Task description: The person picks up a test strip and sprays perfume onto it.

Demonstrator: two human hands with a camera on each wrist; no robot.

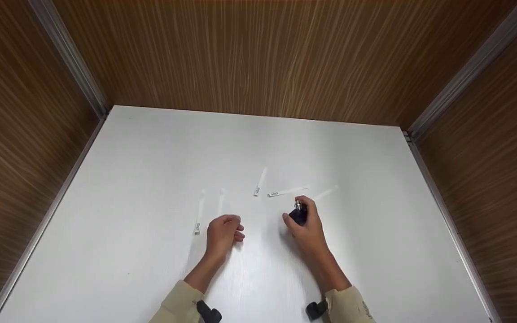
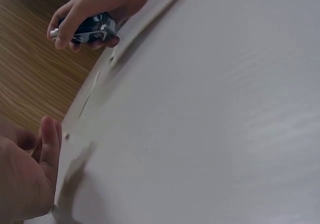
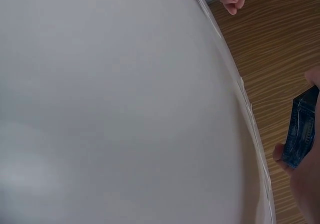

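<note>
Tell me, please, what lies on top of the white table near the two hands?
Five white paper strips lie on the white table. The right hand holds a small dark blue bottle, and its fingers cover much of it. The left hand holds nothing.

We saw both forearms reaching forward in beige sleeves, each with a dark strap at the wrist. The left hand [image 1: 224,233] rested low with its fingers loosely curled inward, gripping nothing. The right hand [image 1: 305,225] sat just beside it, near but apart, fingers and thumb wrapped round a small dark bottle [image 1: 298,215].
</note>
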